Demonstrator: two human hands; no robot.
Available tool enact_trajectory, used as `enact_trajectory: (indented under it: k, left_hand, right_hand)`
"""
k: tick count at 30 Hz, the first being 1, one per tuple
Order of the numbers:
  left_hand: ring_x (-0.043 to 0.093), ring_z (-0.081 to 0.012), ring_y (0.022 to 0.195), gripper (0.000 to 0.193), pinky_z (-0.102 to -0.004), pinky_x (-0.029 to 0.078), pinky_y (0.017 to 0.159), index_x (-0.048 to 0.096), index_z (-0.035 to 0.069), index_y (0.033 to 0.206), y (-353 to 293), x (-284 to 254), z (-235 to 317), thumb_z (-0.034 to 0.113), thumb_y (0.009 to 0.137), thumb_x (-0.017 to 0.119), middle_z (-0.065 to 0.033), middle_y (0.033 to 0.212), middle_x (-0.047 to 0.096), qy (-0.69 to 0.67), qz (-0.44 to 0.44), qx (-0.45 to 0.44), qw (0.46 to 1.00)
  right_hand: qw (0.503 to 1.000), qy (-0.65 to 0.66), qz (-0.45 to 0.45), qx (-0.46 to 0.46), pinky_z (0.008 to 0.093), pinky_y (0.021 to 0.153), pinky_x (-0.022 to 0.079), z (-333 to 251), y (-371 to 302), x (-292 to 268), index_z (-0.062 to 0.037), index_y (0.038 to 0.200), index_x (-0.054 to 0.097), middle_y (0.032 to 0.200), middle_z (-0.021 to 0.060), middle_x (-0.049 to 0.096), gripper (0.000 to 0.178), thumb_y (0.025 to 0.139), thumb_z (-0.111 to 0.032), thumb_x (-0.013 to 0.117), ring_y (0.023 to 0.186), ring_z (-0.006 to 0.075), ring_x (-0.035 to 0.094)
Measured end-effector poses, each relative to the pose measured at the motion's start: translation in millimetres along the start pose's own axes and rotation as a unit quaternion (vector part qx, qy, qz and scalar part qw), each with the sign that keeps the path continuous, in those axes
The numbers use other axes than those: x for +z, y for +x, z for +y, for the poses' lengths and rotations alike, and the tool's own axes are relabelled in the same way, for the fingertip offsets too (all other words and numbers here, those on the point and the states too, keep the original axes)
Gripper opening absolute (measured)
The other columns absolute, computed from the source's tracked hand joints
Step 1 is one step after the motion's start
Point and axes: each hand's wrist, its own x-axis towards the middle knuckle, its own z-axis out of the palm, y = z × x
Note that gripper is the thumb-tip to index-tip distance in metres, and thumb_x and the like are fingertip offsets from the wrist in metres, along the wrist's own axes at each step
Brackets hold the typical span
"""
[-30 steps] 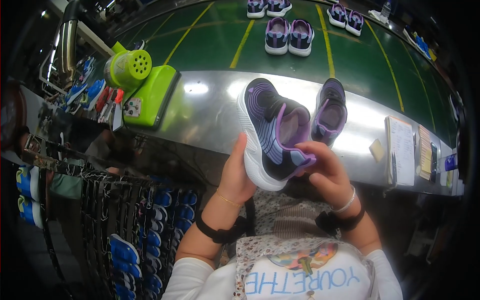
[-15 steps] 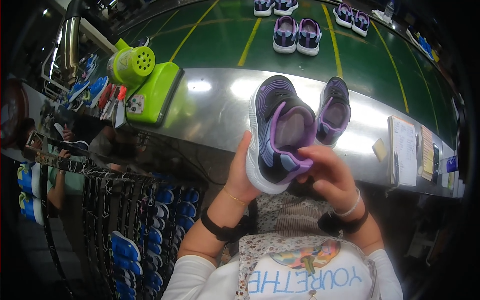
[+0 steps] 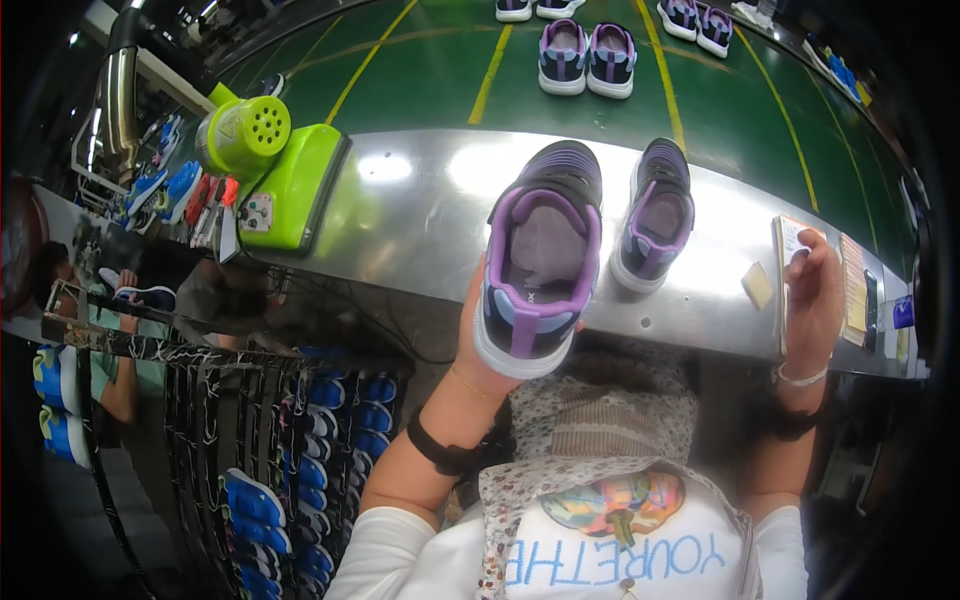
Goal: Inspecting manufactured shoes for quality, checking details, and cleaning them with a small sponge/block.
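Note:
My left hand grips a dark blue-black sneaker with purple lining and heel strip and a white sole. It is held above the near edge of the metal ledge, its heel toward me; my fingers are mostly hidden behind it. The matching sneaker rests upright on the ledge just to the right. My right hand is away from the shoes, over a stack of paper sheets at the right. Its fingers are loosely bent and apart, and I make out nothing in them.
Beyond the metal ledge runs a green conveyor belt with yellow lines, carrying more sneakers. A lime-green machine stands at left. A beige block lies near the papers. Blue shoes hang on racks at lower left, near another person's arm.
My right hand has left the sneaker's collar and moved right to the papers. My left hand has turned the sneaker so its heel faces me.

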Motion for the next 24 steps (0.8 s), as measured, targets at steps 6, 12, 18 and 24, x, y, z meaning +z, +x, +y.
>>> enact_trajectory:
  k: [6,12,18,24]
  left_hand:
    - [0.058,-0.0349,0.095,0.061,-0.0437,0.056,0.068,0.032,0.003,0.136,12,1,-10,0.04,0.09,0.046,-0.0304,0.125,0.043,-0.037,0.004,-0.008,0.999]
    - [0.059,-0.0335,0.095,0.057,-0.0419,0.056,0.069,0.034,0.001,0.133,32,5,-15,0.036,0.09,0.046,-0.0306,0.123,0.045,-0.023,0.007,-0.025,0.999]
    - [0.049,-0.0348,0.103,0.071,-0.0441,0.046,0.082,0.031,0.002,0.136,43,5,-29,0.039,0.082,0.059,-0.0274,0.131,0.037,-0.101,-0.015,-0.06,0.993]
    - [0.048,-0.0303,0.11,0.067,-0.0386,0.048,0.083,0.031,0.005,0.138,38,-20,-30,0.036,0.084,0.055,-0.0217,0.14,0.031,-0.05,0.077,-0.056,0.994]
  right_hand:
    - [0.978,-0.127,0.144,0.081,0.0186,0.073,0.042,-8,14,-156,-0.0014,0.108,0.053,0.098,0.0018,0.057,0.019,0.094,-0.005,0.042,0.079,0.0055,0.051]
    - [0.946,-0.219,0.212,0.11,0.0155,0.061,0.036,-18,4,-239,-0.0104,0.088,0.051,0.076,-0.0036,0.048,0.01,0.093,-0.019,0.049,0.066,0.0032,0.046]
    - [0.889,-0.324,0.301,0.117,0.02,0.047,0.034,-34,-3,-254,-0.0134,0.069,0.045,0.059,-0.0034,0.043,0.025,0.091,-0.026,0.047,0.05,0.0057,0.041]
    - [0.842,-0.361,0.317,0.247,0.0211,0.051,0.043,-37,8,-304,-0.0075,0.08,0.053,0.069,0.0019,0.055,0.024,0.089,-0.03,0.053,0.056,0.0085,0.051]
